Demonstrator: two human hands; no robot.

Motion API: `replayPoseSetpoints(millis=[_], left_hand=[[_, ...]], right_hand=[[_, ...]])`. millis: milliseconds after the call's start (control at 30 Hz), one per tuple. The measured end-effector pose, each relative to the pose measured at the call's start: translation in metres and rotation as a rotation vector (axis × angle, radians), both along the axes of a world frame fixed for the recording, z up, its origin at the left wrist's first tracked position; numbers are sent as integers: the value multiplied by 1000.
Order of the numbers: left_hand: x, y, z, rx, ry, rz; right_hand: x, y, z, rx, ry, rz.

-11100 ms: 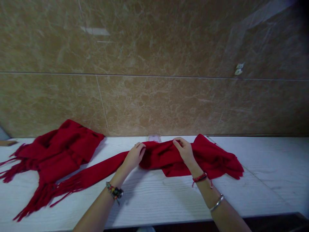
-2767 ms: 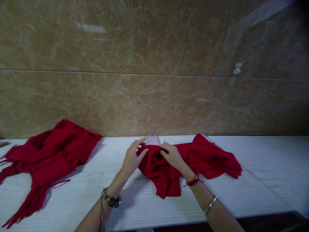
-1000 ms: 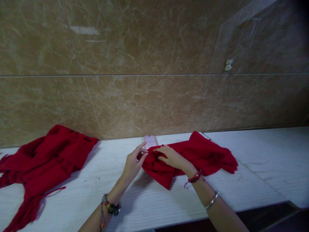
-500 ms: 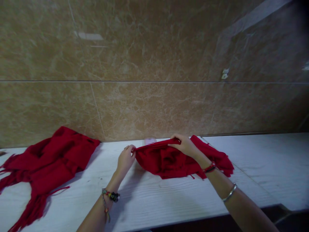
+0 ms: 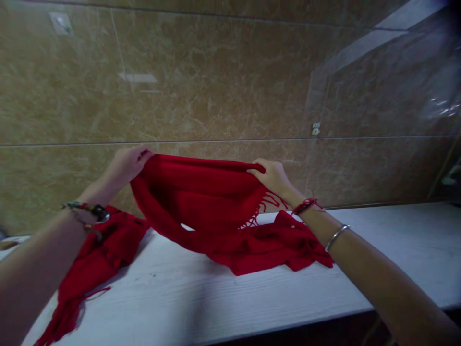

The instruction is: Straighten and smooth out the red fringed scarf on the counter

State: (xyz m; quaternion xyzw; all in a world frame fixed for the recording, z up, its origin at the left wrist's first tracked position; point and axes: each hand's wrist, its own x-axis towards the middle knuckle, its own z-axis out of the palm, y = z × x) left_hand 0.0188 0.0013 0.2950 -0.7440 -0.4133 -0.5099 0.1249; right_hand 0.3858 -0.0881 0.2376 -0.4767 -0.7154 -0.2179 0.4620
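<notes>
A red fringed scarf (image 5: 209,192) is stretched between my two hands, its upper edge raised in front of the wall. My left hand (image 5: 131,163) is closed on the upper left corner. My right hand (image 5: 272,175) pinches the same edge farther right, thumb and fingers around the cloth. The scarf sags between them, and its lower part lies bunched on the white surface below my right forearm. White gaps show through the hanging fringe near my right wrist. Left of this, a second red fringed scarf (image 5: 104,254) lies on the surface, partly covered by my left forearm.
The white wood-grain tabletop (image 5: 162,298) runs along a brown marbled tile wall (image 5: 216,96). A small white fixture (image 5: 316,128) sits on the wall at right, another (image 5: 60,23) at upper left. A brown object (image 5: 7,245) lies at the far left edge.
Both hands have risen, lifting the scarf edge off the surface. My left hand has moved well to the left, spreading the cloth wider. The view has tilted up.
</notes>
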Motion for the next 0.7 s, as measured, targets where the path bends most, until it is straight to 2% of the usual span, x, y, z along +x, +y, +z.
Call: replayPoseSetpoints(millis=[33,67,100,167,200,267,333,367,400,467,600,633,700], left_hand=[[-10,-3,2,-9,67,24],[-18,-5,-3,-30,122,41],[-21,-6,-15,-62,164,41],[-20,-6,-56,-249,316,-39],[-15,-6,-80,-367,410,-104],[0,-4,-128,-492,498,-180],[22,-5,-166,-517,459,-209],[35,-6,-179,-509,423,-212],[48,-8,-188,-504,387,-224],[73,-15,-197,-505,312,-290],[112,-27,-200,-494,207,-396],[118,-28,-201,-487,183,-392],[122,-28,-205,-478,115,-371]], right_hand=[[-4,3,-3,-12,-5,-8],[-6,6,-9,-51,-18,-21],[-6,9,-19,-115,-41,-43],[-3,15,-47,-322,-117,-98],[1,17,-63,-443,-154,-137],[8,17,-96,-651,-204,-201],[13,13,-121,-702,-210,-222],[12,11,-130,-718,-217,-221],[10,9,-137,-726,-227,-207],[-1,6,-145,-723,-246,-113],[-33,9,-159,-657,-223,276],[-40,11,-164,-661,-211,316],[-49,14,-177,-675,-175,303]])
